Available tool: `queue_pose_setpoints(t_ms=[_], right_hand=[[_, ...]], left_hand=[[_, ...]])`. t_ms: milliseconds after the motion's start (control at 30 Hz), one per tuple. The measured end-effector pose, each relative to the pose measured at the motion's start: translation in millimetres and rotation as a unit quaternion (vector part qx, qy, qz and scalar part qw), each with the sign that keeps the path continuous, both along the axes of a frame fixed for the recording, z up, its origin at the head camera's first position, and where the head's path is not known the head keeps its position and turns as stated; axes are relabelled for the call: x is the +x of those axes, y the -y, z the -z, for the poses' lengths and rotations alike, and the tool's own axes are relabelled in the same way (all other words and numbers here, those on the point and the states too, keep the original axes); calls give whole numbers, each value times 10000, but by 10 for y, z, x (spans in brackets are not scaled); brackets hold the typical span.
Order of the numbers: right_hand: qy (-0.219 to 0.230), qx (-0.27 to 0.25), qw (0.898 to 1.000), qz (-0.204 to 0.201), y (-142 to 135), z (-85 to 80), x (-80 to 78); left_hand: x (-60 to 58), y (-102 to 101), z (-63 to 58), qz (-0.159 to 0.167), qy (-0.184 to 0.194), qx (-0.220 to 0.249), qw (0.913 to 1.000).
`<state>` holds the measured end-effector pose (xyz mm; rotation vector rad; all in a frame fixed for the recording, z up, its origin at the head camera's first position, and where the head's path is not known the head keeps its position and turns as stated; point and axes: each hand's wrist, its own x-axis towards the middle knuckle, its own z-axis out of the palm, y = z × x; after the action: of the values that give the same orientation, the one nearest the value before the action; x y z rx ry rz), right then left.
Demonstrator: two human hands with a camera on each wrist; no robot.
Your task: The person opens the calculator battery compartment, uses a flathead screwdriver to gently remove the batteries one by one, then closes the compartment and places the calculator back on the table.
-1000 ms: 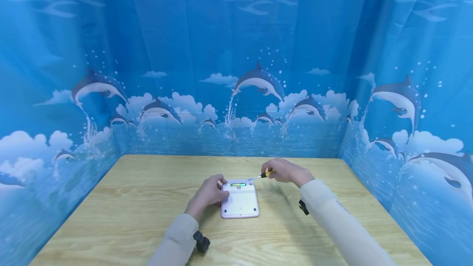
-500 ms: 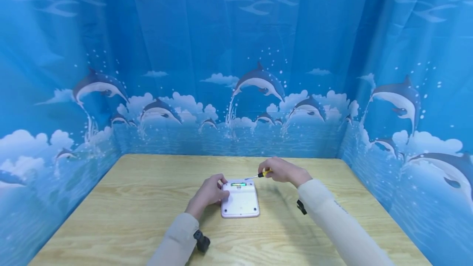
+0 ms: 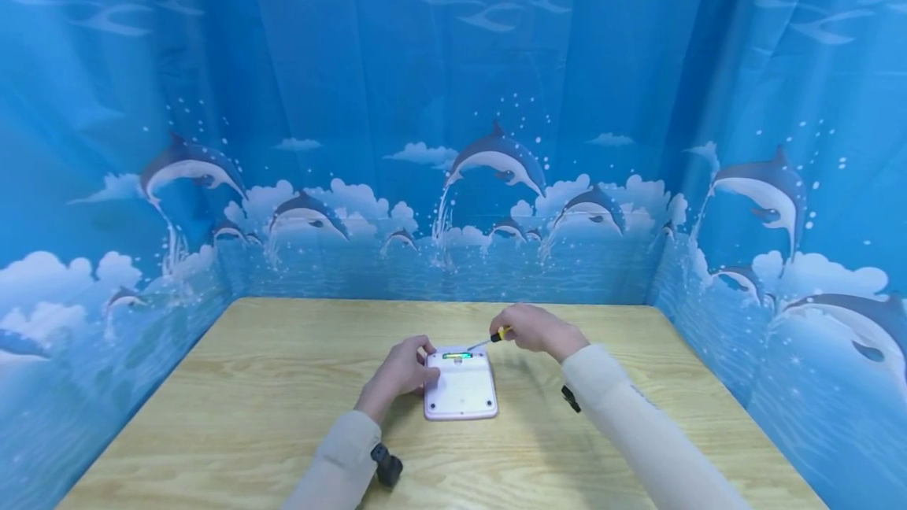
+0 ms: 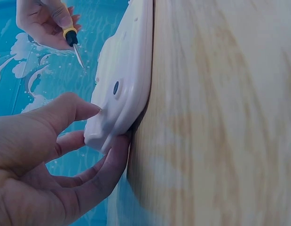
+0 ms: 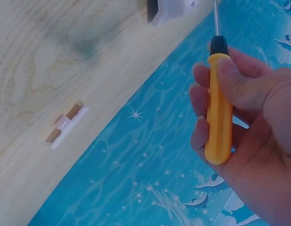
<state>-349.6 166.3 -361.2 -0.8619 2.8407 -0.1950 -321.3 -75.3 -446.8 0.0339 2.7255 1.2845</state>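
A pale pink desk calculator [image 3: 460,388] lies underside up, its dark round feet showing. In its open slot near the far edge sits a green battery [image 3: 457,355]. My left hand [image 3: 404,367] grips the calculator's left edge, thumb on the underside and fingers round the side in the left wrist view. My right hand [image 3: 534,329] holds a screwdriver [image 5: 219,110] by its yellow handle. Its metal shaft points down and left, with the tip right at the right end of the battery slot in the head view.
A small pale battery cover [image 5: 67,123] lies on the wooden table [image 3: 298,384] near an edge in the right wrist view. A blue dolphin-print curtain [image 3: 453,140] surrounds the table at the back and sides.
My right hand has moved left, carrying the screwdriver tip from the calculator's far right corner to the battery slot's right end. My left hand and the calculator have stayed in place.
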Motion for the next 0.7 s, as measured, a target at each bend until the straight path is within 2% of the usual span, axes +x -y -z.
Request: queue_pose_setpoints(t_ms=[367,700], right_hand=[[-327,376,9988,25,79,-28,17],[-425,777,9959,165,164,-52,5]], left_hand=[[5,5,-2,13,-15,33,10000],[4,-1,3,1,8,27,10000]])
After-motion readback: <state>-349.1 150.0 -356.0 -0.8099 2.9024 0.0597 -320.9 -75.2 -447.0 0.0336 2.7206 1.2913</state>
